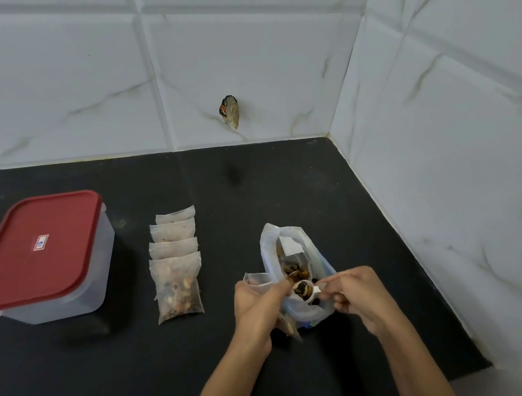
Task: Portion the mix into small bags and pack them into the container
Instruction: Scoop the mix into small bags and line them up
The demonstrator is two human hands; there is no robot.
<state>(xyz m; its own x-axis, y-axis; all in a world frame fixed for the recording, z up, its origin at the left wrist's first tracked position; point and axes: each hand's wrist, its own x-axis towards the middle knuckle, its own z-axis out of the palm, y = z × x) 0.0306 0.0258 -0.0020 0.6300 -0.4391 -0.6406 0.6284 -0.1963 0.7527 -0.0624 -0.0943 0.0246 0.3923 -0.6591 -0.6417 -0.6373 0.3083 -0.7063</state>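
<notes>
Scooping mix from the big bag point(295, 260), the right hand point(357, 298) pinches a small white scoop point(304, 289) heaped with nuts, while the left hand point(257, 302) grips an open small bag point(258, 280) at nine o'clock of it. Four filled bags point(176, 270) lie further toward nine o'clock, beside the lidded container point(40, 259). Pieces could spill onto the counter point(283, 178) if the floppy bag mouth sags closed.

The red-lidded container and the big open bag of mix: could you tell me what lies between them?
In the head view, a row of four filled small bags lies on the black counter between the container and the big bag.
</notes>
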